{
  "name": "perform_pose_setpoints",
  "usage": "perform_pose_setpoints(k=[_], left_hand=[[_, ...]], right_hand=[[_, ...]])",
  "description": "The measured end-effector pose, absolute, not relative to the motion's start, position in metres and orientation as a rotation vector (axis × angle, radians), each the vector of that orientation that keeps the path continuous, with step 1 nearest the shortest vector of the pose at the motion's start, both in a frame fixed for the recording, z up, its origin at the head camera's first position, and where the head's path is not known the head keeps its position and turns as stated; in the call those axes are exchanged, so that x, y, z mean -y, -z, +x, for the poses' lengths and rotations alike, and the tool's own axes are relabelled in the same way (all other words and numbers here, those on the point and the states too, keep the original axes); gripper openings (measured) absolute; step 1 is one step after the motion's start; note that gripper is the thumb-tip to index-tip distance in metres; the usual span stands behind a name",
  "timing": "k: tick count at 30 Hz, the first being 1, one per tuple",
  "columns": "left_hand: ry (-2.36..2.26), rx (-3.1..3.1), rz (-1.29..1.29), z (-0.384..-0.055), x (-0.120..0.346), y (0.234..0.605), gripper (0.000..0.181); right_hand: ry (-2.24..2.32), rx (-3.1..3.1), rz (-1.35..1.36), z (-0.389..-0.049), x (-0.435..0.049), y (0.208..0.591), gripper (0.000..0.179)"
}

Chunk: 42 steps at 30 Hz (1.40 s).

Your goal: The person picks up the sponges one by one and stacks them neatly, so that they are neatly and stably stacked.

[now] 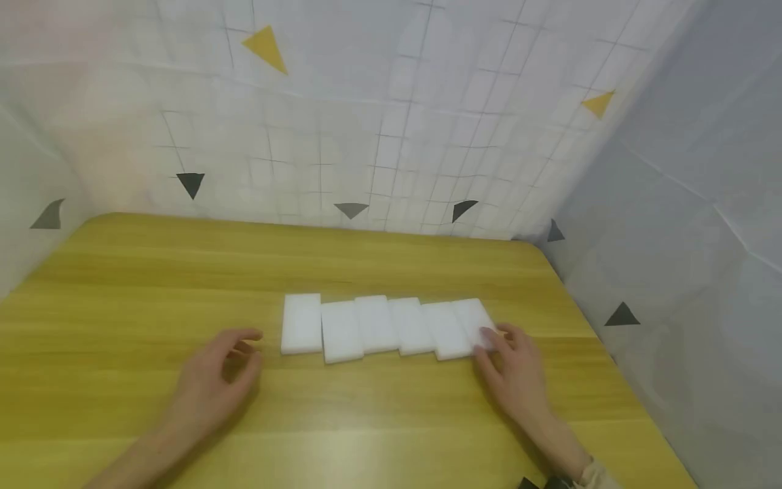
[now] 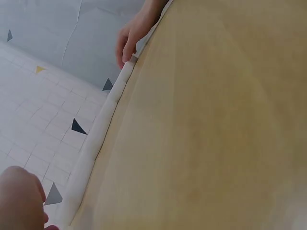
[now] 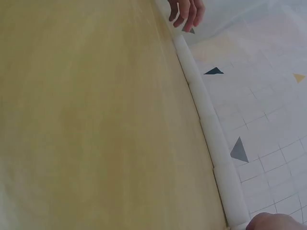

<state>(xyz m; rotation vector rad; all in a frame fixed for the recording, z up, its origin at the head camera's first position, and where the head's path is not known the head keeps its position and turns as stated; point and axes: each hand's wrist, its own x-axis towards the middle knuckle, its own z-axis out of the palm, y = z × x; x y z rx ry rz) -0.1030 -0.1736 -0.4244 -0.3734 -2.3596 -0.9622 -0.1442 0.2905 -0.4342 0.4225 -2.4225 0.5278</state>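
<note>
Several flat white rectangular pieces (image 1: 341, 331) lie in a slightly uneven side-by-side row on the wooden table (image 1: 366, 401). Beside the leftmost white piece (image 1: 301, 324), apart from it, my left hand (image 1: 216, 377) holds nothing, its fingers loosely bent. At the other end, the thumb and fingertips of my right hand (image 1: 516, 370) rest on the near right corner of the rightmost white piece (image 1: 470, 316). The left wrist view shows that hand at the far end of the white row (image 2: 98, 134). From the right wrist, the row's edge (image 3: 211, 129) runs toward the left hand.
A pale wall covering (image 1: 366, 102) with grid lines and yellow, grey and black triangles rises behind the table. Another pale sheet (image 1: 690, 238) hangs along the right side. A small dark object (image 1: 544, 482) shows by the right sleeve (image 1: 597, 475).
</note>
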Motion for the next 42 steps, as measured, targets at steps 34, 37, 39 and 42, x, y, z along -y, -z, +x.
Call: perform_pose_setpoints(k=[34, 37, 39, 42], left_hand=[[1.145, 2.258, -0.700, -0.091, 0.140, 0.432, 0.041], [1.134, 2.221, -0.712, -0.091, 0.140, 0.433, 0.040], [1.123, 2.205, -0.695, -0.091, 0.139, 0.434, 0.038], [1.105, 2.214, -0.647, -0.089, 0.138, 0.435, 0.036]], right_hand=[[-0.633, 2.476, 0.082, -0.141, -0.297, 0.436, 0.060], [-0.704, 2.418, 0.095, -0.141, -0.298, 0.435, 0.057], [-0.742, 2.380, 0.115, -0.141, -0.298, 0.434, 0.057], [-0.779, 2.337, 0.138, -0.142, -0.297, 0.433, 0.058]])
